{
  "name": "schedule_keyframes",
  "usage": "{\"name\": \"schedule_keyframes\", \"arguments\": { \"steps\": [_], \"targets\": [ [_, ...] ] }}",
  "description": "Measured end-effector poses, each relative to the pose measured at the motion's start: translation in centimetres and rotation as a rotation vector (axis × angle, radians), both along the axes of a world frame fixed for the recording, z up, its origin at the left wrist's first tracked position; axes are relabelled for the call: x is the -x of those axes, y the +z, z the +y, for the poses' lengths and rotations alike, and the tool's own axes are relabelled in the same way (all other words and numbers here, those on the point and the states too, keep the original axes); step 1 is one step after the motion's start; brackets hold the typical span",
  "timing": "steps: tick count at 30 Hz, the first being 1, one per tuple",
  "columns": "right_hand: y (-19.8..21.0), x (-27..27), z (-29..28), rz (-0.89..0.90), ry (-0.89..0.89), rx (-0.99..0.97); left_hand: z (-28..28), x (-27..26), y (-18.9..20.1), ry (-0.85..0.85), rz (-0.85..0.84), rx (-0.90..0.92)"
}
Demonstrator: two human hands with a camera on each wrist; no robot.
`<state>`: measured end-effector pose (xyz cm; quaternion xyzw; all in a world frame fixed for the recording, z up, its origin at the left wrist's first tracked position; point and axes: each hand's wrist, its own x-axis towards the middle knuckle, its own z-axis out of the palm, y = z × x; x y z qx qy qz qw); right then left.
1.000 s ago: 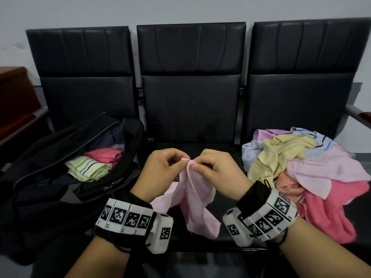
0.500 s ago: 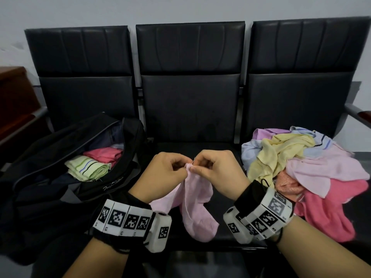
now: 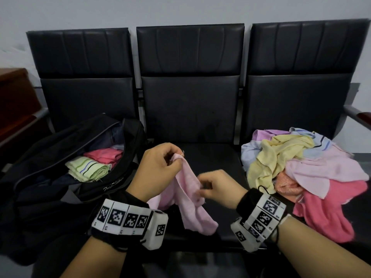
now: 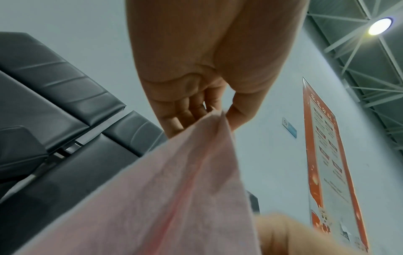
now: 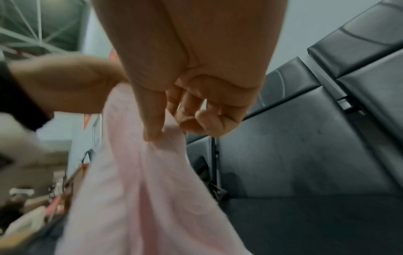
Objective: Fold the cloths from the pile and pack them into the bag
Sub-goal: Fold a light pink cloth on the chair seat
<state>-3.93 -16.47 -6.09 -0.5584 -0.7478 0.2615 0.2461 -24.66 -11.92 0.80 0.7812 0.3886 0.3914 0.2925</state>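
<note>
A pale pink cloth [image 3: 189,199] hangs over the middle seat. My left hand [image 3: 160,167] pinches its top corner [image 4: 218,117] between thumb and fingers. Lower down, my right hand [image 3: 215,186] pinches the cloth's edge [image 5: 167,136], thumb against curled fingers. The black bag [image 3: 60,157] lies unzipped on the left seat with a folded green striped cloth [image 3: 88,170] and a folded pink-red cloth [image 3: 105,156] inside. The pile of loose cloths [image 3: 301,173], yellow, lilac, blue and pink, sits on the right seat.
Three black padded seats [image 3: 190,109] stand in a row against a pale wall. A metal armrest [image 3: 357,117] sticks out at the far right, and a brown wooden ledge [image 3: 14,97] stands at the far left.
My right hand has slid down along the cloth's edge, away from my left hand. The left hand keeps the top corner and has lifted slightly.
</note>
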Motion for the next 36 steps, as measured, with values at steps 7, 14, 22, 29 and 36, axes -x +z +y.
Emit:
{"name": "schedule_keyframes", "arguments": {
  "steps": [7,14,22,29,36],
  "targets": [
    [-4.7,-2.8,-0.2,-0.425,0.032,0.083,1.2,1.9,0.7,0.121,-0.137,-0.047],
    [-4.5,-5.4,-0.4,-0.623,0.074,-0.14,3.0,4.1,1.7,0.324,-0.209,-0.149],
    [1.0,-8.0,-0.5,-0.139,-0.224,-0.435,5.5,7.1,1.1,0.487,-0.229,-0.127],
    [5.1,-7.9,-0.2,0.134,-0.394,-0.501,6.3,7.6,0.7,0.532,-0.284,-0.069],
    [6.5,-8.3,-0.7,0.195,-0.419,-0.483,6.2,8.2,0.8,0.548,-0.28,-0.073]
  ]
}}
